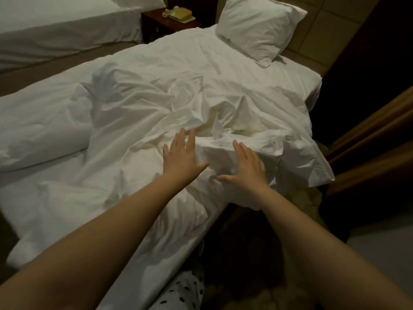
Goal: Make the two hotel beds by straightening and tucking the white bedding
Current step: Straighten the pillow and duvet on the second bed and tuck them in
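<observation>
A rumpled white duvet (143, 101) covers the near bed, bunched into folds around the middle and hanging over the right side. My left hand (182, 158) lies flat on the wrinkled fabric, fingers straight and spread. My right hand (244, 165) rests flat beside it on a raised fold near the bed's right edge, thumb out to the left. A white pillow (259, 27) sits at the head of this bed. The second bed (67, 32), with smoother white bedding, stands at the upper left.
A dark wooden nightstand (161, 25) with a yellowish telephone (178, 14) stands between the beds. Brown carpet runs between them. A brown curtain (368, 148) hangs at the right, with dark floor below the bed's near side.
</observation>
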Tool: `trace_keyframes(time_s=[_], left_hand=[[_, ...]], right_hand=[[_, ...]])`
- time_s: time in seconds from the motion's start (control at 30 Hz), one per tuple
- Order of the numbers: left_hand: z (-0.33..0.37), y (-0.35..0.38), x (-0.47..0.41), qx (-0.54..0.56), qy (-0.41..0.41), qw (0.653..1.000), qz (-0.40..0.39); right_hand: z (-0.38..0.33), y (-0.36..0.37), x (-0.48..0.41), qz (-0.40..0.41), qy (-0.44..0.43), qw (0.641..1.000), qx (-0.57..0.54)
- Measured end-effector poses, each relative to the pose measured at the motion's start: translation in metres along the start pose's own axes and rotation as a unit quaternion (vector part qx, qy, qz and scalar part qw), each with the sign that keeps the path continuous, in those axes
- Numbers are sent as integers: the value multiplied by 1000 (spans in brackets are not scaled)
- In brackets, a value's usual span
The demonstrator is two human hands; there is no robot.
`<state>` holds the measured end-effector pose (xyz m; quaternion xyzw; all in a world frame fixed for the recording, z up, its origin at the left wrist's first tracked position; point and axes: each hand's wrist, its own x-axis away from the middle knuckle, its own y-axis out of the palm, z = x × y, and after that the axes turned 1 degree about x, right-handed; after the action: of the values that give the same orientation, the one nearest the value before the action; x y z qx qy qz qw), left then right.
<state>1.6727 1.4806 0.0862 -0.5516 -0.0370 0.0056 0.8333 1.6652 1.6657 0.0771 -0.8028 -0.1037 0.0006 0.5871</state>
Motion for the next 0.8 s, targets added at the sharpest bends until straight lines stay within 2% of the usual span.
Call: trace_keyframes(time_s=[0.17, 0.3, 0.43, 0.5, 0.57, 0.63, 0.7, 0.8], left_hand=[[12, 45, -107, -20, 13, 997, -69], [28, 73, -176, -39, 47, 992, -111], [40, 89, -224, -94, 133, 984, -71], [45, 92, -246, -125, 182, 974, -48], [50, 94, -269, -158, 188, 968, -58], [53, 100, -288, -161, 174, 967, -96], [53, 112, -299, -149, 166, 960, -170], [59, 135, -296, -135, 133, 944, -271]], right_hand=[[53, 9, -88, -61, 17, 985, 159], [94, 13, -148, -94, 78, 977, 177], [122, 8, -203, -72, 111, 978, 161], [132, 7, -233, -84, 102, 977, 167], [140, 7, -258, -99, 73, 975, 183], [148, 15, -279, -120, 44, 977, 174], [156, 26, -293, -170, 27, 974, 148], [165, 44, -305, -269, -29, 947, 171]])
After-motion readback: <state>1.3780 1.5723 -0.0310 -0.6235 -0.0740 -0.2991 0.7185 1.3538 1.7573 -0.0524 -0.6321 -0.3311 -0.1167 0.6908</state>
